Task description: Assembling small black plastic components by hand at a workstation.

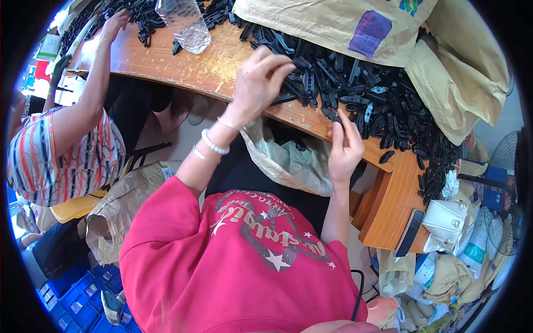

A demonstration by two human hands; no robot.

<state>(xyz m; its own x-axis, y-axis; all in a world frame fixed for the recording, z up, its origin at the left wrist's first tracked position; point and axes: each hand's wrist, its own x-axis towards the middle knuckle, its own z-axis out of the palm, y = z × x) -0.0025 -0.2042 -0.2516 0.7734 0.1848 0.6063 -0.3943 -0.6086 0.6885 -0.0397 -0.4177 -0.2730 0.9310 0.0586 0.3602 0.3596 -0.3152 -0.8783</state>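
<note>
A large heap of small black plastic parts (pixel 383 114) spills across the wooden table in front of me. My left hand (pixel 261 80), with bracelets at its wrist, hovers over the near left part of the heap. Its thumb and fingers are pinched, and what lies between them does not show against the dark pile. At the table's near edge, my right hand (pixel 345 147) grips a small black plastic clip-like piece (pixel 331 115) between thumb and fingertips. A pale woven sack (pixel 258 152) hangs open below the edge, between my forearms.
A big tan sack (pixel 327 25) lies over the heap's far side. To the left, a co-worker's hand (pixel 115 25) reaches into more black parts. A clear plastic bag (pixel 186 28) lies between us. A phone (pixel 410 233) and white box (pixel 445 219) stand right.
</note>
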